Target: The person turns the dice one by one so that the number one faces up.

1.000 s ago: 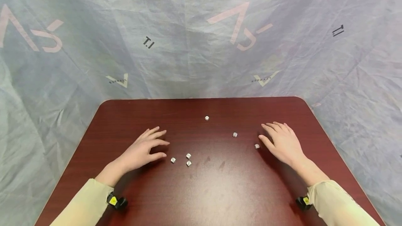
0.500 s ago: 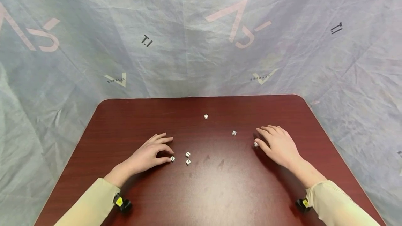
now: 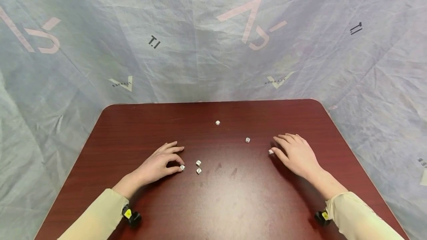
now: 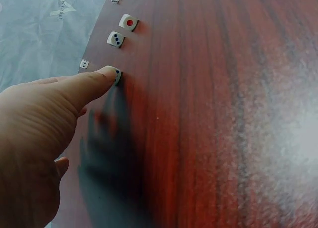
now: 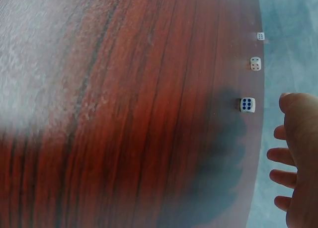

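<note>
One white die point(image 3: 182, 167), left of the middle of the table point(image 3: 233, 203), is now pinched between thumb and forefinger of the left hand point(image 3: 155, 165); a second ago that hand stood apart from it. The right hand point(image 3: 297, 155) has come closer to the right-hand die point(image 3: 271, 152), thumb just beside it, fingers relaxed and holding nothing. Both dice are cubes, equal along every axis. The right-hand die turns six blue pips to its wrist camera; the pinched one's face is partly hidden by the thumb.
</note>
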### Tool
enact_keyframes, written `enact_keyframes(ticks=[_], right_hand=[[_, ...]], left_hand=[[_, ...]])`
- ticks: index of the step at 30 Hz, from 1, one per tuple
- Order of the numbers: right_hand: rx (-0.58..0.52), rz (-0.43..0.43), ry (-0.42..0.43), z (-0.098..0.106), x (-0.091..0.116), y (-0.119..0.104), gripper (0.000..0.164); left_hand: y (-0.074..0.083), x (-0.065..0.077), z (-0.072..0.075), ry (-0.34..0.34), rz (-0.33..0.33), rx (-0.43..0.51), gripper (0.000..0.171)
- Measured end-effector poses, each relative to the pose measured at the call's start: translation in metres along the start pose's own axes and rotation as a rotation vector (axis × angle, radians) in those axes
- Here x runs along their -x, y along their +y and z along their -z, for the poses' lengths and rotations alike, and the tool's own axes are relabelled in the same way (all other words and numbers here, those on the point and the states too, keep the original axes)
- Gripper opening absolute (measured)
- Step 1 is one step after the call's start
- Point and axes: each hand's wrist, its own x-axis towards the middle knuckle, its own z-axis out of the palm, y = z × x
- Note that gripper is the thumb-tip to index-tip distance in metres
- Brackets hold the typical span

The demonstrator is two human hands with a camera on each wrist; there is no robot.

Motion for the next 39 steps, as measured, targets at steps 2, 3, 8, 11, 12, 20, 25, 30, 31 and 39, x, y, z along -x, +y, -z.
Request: enact_keyframes(ticks=[2,3,8,11,12,20,25,30,31,39], right_hand=[[-0.002,-0.003,-0.001,-0.0003,0.0006,0.0011,0.046],[-0.003,-0.005,-0.001,-0.0003,0.0010,0.0016,0.045],[-0.018,-0.023,-0.012,-0.0001,0.0029,0.0034,0.044],[-0.043,-0.034,-0.024,0.0002,0.0035,0.0037,0.042],[-0.059,-0.038,-0.026,0.0006,0.0037,0.0036,0.041],[-0.191,-0.066,-0.028,0.0027,0.0031,0.0031,0.029],[-0.220,-0.076,-0.045,0.0016,0.0015,0.0021,0.026],[-0.215,-0.067,-0.071,-0.0008,-0.0015,0.0007,0.026],[-0.213,-0.066,-0.074,-0.0013,-0.0018,0.0005,0.026],[-0.209,-0.057,-0.076,-0.0017,-0.0015,-0.0001,0.026]], left_hand=[[-0.0005,-0.0002,-0.0008,0.010,0.000,-0.003,0.013],[-0.0007,-0.0004,-0.0011,0.015,0.000,-0.003,0.013],[-0.0026,-0.0012,-0.0022,0.032,0.004,-0.003,0.014],[-0.0043,-0.0013,-0.0031,0.034,0.007,-0.014,0.015],[-0.0047,-0.0014,-0.0033,0.035,0.007,-0.018,0.015],[-0.0037,-0.0021,-0.0032,0.049,0.012,-0.023,0.015],[-0.0025,-0.0017,-0.0044,0.056,0.044,-0.002,0.014],[-0.0034,-0.0005,-0.0065,0.077,0.063,0.012,0.014],[-0.0039,-0.0005,-0.0071,0.082,0.064,0.012,0.014],[-0.0061,-0.0004,-0.0085,0.101,0.077,0.027,0.015]])
